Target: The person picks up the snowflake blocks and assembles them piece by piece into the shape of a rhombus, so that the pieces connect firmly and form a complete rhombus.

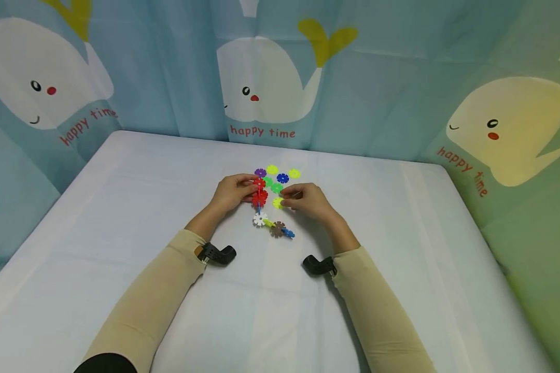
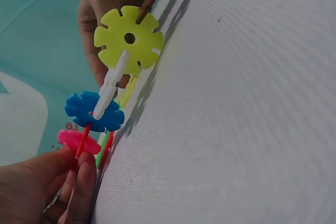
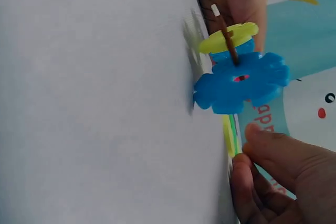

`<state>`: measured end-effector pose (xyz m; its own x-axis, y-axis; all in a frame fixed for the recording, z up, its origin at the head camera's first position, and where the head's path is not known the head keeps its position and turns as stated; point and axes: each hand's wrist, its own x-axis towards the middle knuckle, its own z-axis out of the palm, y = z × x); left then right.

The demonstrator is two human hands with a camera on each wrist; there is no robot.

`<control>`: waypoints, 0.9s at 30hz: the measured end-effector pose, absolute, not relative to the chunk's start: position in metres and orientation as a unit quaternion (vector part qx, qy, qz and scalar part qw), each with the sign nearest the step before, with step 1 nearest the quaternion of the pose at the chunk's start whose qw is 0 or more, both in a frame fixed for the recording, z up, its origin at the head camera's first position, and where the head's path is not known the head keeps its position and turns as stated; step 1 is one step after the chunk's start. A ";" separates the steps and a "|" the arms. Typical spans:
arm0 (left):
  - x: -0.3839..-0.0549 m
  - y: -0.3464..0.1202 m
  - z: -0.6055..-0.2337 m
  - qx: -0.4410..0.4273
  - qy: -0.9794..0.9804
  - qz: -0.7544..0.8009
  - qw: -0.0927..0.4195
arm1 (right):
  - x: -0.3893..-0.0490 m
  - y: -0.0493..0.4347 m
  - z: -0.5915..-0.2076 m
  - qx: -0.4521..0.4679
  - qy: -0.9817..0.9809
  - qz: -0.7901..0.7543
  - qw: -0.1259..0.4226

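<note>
My left hand [image 1: 232, 192] pinches a red notched plastic disc [image 1: 260, 197] at the far end of a chain of interlocked discs. From there the chain runs toward me through a blue disc [image 2: 93, 111], a white disc [image 1: 259, 219], a yellow-green disc [image 2: 122, 38] and a brown disc [image 1: 277, 229]. A blue disc [image 3: 244, 85] ends it. On the right, my right hand [image 1: 309, 200] has its thumb and index finger slightly apart. Those fingertips are right at the rim of a loose yellow disc [image 1: 277, 203] on the table.
Beyond the hands lie loose discs: a purple disc [image 1: 260, 172], a dark blue disc [image 1: 282, 178], two yellow ones and green discs [image 1: 277, 188]. A white cloth covers the table [image 1: 205, 321]. A whale-print curtain [image 1: 378, 103] hangs behind it.
</note>
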<state>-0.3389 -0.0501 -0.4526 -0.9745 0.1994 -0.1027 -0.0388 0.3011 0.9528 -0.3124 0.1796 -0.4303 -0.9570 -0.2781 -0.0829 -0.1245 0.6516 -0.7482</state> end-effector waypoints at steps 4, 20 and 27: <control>-0.341 -0.047 -0.455 0.049 0.807 0.579 0.108 | -0.316 0.176 -0.433 -0.122 0.921 -0.361 0.087; -0.345 -0.046 -0.452 0.058 0.809 0.574 0.110 | -0.318 0.175 -0.432 -0.132 0.905 -0.395 0.086; -0.346 -0.045 -0.453 0.057 0.798 0.589 0.115 | -0.319 0.177 -0.437 -0.121 0.888 -0.438 0.076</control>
